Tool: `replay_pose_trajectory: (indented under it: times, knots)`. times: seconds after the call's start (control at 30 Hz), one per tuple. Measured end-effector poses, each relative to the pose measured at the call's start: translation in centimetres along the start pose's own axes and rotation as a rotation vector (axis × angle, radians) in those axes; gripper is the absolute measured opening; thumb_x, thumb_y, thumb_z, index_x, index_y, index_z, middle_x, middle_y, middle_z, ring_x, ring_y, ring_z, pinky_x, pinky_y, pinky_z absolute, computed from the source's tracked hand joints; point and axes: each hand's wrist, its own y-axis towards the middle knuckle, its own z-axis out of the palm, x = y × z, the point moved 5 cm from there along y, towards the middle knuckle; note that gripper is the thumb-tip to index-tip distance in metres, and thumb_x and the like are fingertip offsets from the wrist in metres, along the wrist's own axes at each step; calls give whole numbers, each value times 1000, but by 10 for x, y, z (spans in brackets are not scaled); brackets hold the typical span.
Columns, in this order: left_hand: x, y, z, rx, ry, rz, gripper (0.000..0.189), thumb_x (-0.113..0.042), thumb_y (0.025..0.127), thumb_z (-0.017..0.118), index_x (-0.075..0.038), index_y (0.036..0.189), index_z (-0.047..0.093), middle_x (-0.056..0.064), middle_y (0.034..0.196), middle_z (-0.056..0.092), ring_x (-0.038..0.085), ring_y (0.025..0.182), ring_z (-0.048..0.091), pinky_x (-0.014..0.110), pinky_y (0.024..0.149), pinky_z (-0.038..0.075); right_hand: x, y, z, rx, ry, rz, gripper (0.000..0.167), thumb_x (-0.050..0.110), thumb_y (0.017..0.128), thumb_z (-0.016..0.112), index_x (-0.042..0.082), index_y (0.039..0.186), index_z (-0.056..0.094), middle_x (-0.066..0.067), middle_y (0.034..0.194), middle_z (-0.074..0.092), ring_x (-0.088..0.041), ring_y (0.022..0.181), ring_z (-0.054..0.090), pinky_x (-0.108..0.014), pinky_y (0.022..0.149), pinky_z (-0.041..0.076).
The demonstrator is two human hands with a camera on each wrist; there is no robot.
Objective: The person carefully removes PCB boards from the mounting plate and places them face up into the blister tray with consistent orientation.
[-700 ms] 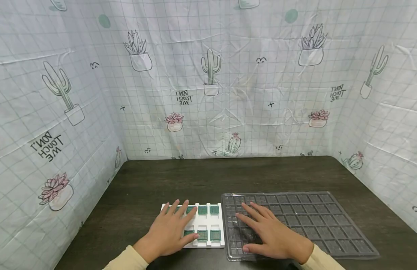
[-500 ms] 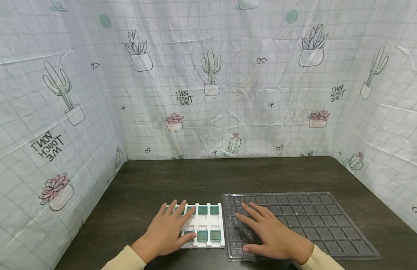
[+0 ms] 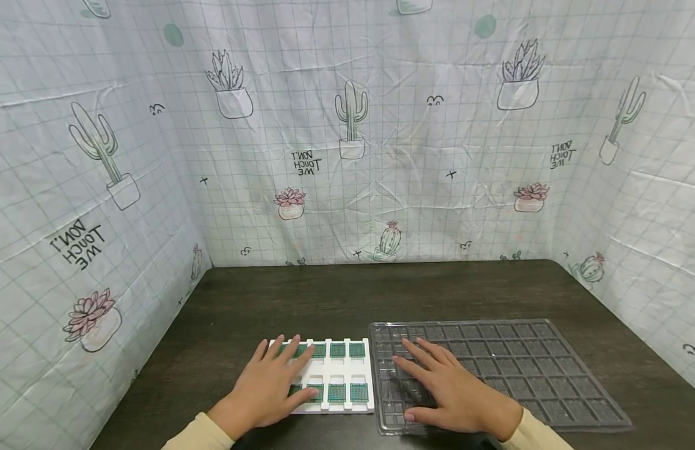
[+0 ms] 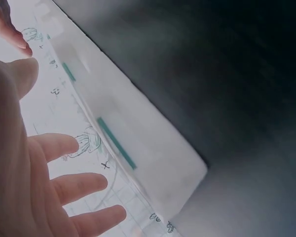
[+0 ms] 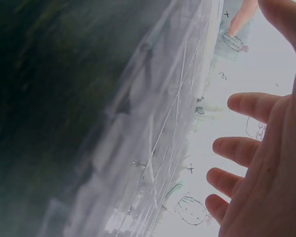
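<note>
My left hand [image 3: 263,390] is spread over the left part of a white tray [image 3: 342,370]. The left wrist view has its straight fingers [image 4: 81,187] apart from the tray's side. Small square green circuit boards [image 3: 337,393] sit in two rows of slots; the hand hides some at the left. To the right lies a clear plastic tray [image 3: 527,359] divided into many square compartments. Over its left part my right hand [image 3: 457,390] is held with fingers spread, gripping nothing. A gap shows between those fingers [image 5: 237,150] and the clear tray in the right wrist view.
Both trays lie side by side near the front of a dark wooden table [image 3: 325,294]. A white curtain [image 3: 426,137] printed with cactus drawings encloses the back and both sides. Sleeves [image 3: 204,432] in pale yellow reach in from the lower edge.
My left hand has shifted left across the white tray, uncovering more of the green boards. The right hand and both trays stay where they were.
</note>
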Motion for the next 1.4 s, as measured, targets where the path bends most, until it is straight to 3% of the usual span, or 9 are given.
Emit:
replay_pose_trajectory:
  times: [0.37,0.83,1.23,1.4]
  knots:
    - [5,-2,-1,-11,23,-34,76,-73,90,40,-26,150,41,11,157,38,42,144,32,66,113,23,1,-1,1,-22,-13,-11,76,62,88,59,24,151,40,-10,159,32,-39,143,33,-65,103,35]
    - [15,-1,-1,-2,48,-78,73,-72,91,41,-28,150,41,11,156,38,42,143,35,65,113,24,0,-1,3,8,22,-1,75,62,89,58,22,150,41,-10,160,30,-41,143,33,-66,105,33]
    - [29,-2,6,20,42,-144,76,-75,89,40,-28,149,42,11,157,37,43,143,35,66,113,23,1,-1,3,-9,-5,-17,76,62,89,58,21,150,41,-12,158,34,-40,142,35,-64,104,35]
    - [36,-1,6,5,42,-142,75,-74,90,39,-28,149,42,12,156,39,44,141,36,67,112,25,1,0,3,6,15,-5,76,62,89,58,21,150,40,-13,159,33,-41,143,34,-66,104,34]
